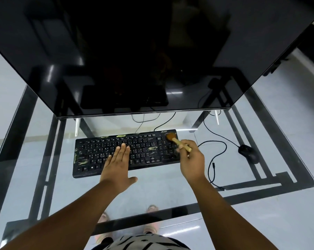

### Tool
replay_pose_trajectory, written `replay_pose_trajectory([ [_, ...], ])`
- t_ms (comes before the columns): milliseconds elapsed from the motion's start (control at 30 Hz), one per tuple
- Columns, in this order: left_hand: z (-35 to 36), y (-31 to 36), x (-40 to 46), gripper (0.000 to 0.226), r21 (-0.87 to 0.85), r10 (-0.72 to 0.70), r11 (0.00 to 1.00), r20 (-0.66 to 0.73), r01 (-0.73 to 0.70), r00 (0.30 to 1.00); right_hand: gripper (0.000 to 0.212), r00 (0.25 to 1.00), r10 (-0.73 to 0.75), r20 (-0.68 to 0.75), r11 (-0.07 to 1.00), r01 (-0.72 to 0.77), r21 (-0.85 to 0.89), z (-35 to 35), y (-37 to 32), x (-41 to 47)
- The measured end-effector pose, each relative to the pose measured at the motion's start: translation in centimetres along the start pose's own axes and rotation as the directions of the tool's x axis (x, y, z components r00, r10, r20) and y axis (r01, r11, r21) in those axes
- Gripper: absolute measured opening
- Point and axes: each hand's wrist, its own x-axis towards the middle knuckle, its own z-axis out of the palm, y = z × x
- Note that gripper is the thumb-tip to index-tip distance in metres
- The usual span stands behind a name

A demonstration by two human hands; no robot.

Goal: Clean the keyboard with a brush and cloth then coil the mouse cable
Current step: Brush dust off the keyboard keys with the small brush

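A black keyboard [141, 150] with pale dusty smudges lies on the glass desk [161, 186]. My left hand [117, 165] rests flat on its middle keys, fingers together and stretched out. My right hand [192, 159] grips the wooden handle of a small brush [172, 138], whose brown bristles touch the keyboard's far right corner. A black mouse [249, 153] sits to the right of the keyboard. Its thin black cable [211, 163] loops loosely over the glass between the mouse and my right hand. No cloth is visible.
A large dark monitor [134, 60] hangs over the back of the desk, its lower edge just behind the keyboard. More cables [217, 134] run behind the keyboard. The desk's black frame [271, 127] and my feet show through the glass.
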Motion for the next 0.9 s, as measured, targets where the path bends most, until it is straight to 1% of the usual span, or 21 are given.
replay_pose_trajectory([
  [33, 0.0, -0.1, -0.1, 0.111, 0.001, -0.002, 1.000, -0.002, 0.002, 1.000, 0.010, 0.998, -0.018, 0.060, 1.000, 0.019, -0.009, 0.2, -0.2, 0.0],
  [67, 0.0, -0.3, -0.2, 0.111, 0.001, -0.006, 1.000, -0.004, 0.006, 1.000, 0.010, 0.997, -0.027, 0.073, 0.998, 0.031, -0.060, 0.4, -0.2, -0.1],
  [100, 0.0, -0.5, -0.3, 0.111, 0.000, -0.013, 1.000, -0.008, 0.013, 1.000, 0.013, 0.999, -0.028, 0.033, 0.991, 0.032, -0.130, 0.6, -0.1, 0.0],
  [167, -0.1, -1.1, -0.6, 0.110, -0.010, -0.032, 0.999, -0.028, 0.031, 0.999, 0.017, 0.992, -0.027, -0.122, 0.967, -0.005, -0.254, 1.1, -0.3, 0.0],
  [200, -0.3, -1.6, -0.9, 0.110, -0.015, -0.041, 0.999, -0.036, 0.041, 0.999, 0.018, 0.985, -0.037, -0.168, 0.967, -0.007, -0.255, 1.5, -0.6, -0.1],
  [233, -0.4, -2.0, -1.1, 0.110, -0.021, -0.048, 0.999, -0.043, 0.047, 0.998, 0.019, 0.983, -0.056, -0.176, 0.974, 0.015, -0.224, 2.0, -1.0, -0.3],
  [367, -0.7, -4.3, -2.0, 0.111, -0.031, -0.088, 0.996, -0.067, 0.086, 0.994, 0.016, 0.994, -0.105, -0.037, 0.993, 0.107, 0.054, 4.7, -3.5, -2.1],
  [433, -1.1, -6.0, -2.5, 0.114, -0.046, -0.118, 0.992, -0.081, 0.115, 0.990, 0.014, 0.995, -0.096, -0.004, 0.980, 0.095, 0.177, 6.5, -4.8, -3.2],
  [533, -1.4, -8.6, -3.6, 0.119, -0.075, -0.173, 0.983, -0.112, 0.165, 0.979, 0.009, 0.998, 0.003, 0.057, 0.931, -0.024, 0.364, 9.5, -6.8, -4.6],
  [567, -1.4, -9.7, -4.1, 0.120, -0.080, -0.192, 0.980, -0.114, 0.184, 0.975, 0.004, 0.996, 0.044, 0.078, 0.911, -0.072, 0.407, 10.6, -7.5, -5.1],
  [600, -1.4, -10.5, -4.4, 0.122, -0.080, -0.207, 0.977, -0.109, 0.199, 0.972, 0.004, 0.992, 0.081, 0.097, 0.892, -0.116, 0.436, 11.6, -8.1, -5.5],
  [667, -1.2, -12.4, -5.1, 0.124, -0.073, -0.231, 0.972, -0.088, 0.225, 0.969, 0.017, 0.976, 0.140, 0.168, 0.842, -0.207, 0.497, 13.7, -9.6, -6.4],
  [700, -1.2, -13.0, -5.4, 0.125, -0.073, -0.238, 0.970, -0.073, 0.233, 0.968, 0.019, 0.967, 0.142, 0.213, 0.827, -0.234, 0.511, 14.6, -10.3, -6.8],
  [767, -1.2, -14.3, -5.7, 0.126, -0.083, -0.245, 0.967, -0.035, 0.241, 0.969, 0.018, 0.952, 0.090, 0.291, 0.847, -0.227, 0.481, 16.5, -11.5, -7.8],
  [833, -1.2, -15.5, -6.0, 0.128, -0.091, -0.241, 0.966, 0.001, 0.240, 0.970, 0.011, 0.931, 0.025, 0.364, 0.884, -0.190, 0.427, 18.2, -12.3, -8.5],
  [900, -1.2, -16.7, -6.2, 0.128, -0.103, -0.235, 0.966, 0.033, 0.237, 0.972, 0.007, 0.911, -0.037, 0.412, 0.940, -0.109, 0.324, 19.5, -12.7, -9.1],
])
